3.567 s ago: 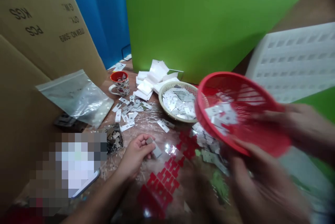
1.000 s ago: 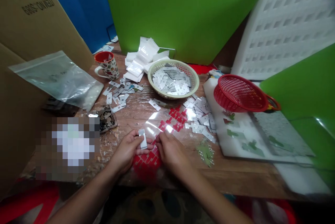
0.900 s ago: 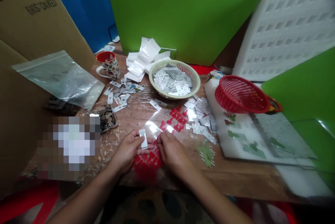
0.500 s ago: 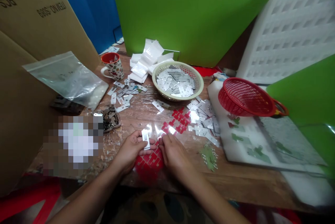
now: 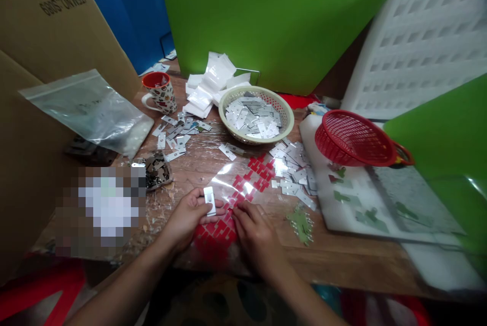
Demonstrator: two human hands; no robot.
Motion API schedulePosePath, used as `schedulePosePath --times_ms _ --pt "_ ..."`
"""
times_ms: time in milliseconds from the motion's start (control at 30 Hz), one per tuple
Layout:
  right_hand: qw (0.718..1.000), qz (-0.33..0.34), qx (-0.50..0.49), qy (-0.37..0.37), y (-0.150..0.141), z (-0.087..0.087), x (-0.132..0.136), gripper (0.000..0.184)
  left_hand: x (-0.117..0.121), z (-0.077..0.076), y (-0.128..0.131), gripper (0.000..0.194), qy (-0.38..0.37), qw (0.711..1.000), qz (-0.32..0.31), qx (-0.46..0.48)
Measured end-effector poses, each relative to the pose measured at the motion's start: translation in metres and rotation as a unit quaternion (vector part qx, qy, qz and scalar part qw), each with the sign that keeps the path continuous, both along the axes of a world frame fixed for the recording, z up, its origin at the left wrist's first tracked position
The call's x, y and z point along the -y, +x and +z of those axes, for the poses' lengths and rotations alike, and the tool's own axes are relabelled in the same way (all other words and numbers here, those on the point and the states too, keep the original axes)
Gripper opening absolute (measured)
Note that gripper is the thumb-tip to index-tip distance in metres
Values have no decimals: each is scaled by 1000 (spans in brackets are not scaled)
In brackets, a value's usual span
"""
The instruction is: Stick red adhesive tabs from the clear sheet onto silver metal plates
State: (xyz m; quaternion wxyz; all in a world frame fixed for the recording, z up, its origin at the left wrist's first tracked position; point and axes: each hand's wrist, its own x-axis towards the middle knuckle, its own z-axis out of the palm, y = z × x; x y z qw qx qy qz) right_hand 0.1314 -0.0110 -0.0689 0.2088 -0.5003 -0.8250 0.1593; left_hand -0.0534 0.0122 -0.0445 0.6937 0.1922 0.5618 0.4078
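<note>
My left hand is closed round a small flat metal plate, pale, with a dark mark or hole in it. My right hand is just to its right, thumb and fingertips pinched together at the edge of a clear film sheet with red T-shaped stickers. Whatever lies between those fingertips is too small to make out. Loose metal plates are heaped beyond the right hand. A cluster of green stickers lies to its right.
A cream basket full of metal plates stands behind the sheet. On a white foam board rests a red basket. At left are a mug, a zip bag, a box of dark metal parts and cardboard.
The red basket, earlier tilted with plates inside and held by my right hand and another person's hand, now stands on the foam board. My right hand has come to the red stickers; the left keeps its plate.
</note>
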Motion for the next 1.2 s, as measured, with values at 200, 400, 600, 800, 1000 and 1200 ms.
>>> schedulePosePath --times_ms 200,400,600,800,1000,1200 --pt "997 -61 39 -32 -13 11 -7 17 -1 1 0 25 0 1000 -2 -7" --pt "994 -65 10 -84 -16 16 -11 10 0 -2 0 25 2 1000 -17 -11" --pt "983 -38 -119 -134 -10 21 -12 10 -1 -6 -2 26 8 999 -28 -20" --pt "929 -30 -298 -218 3 48 -25 7 3 9 1 25 25 994 -104 17" --pt "913 37 -316 -255 5 72 -37 8 10 31 5 26 50 978 -186 81" --pt "933 67 -286 -210 4 71 -37 10 9 34 6 22 57 977 -187 81"
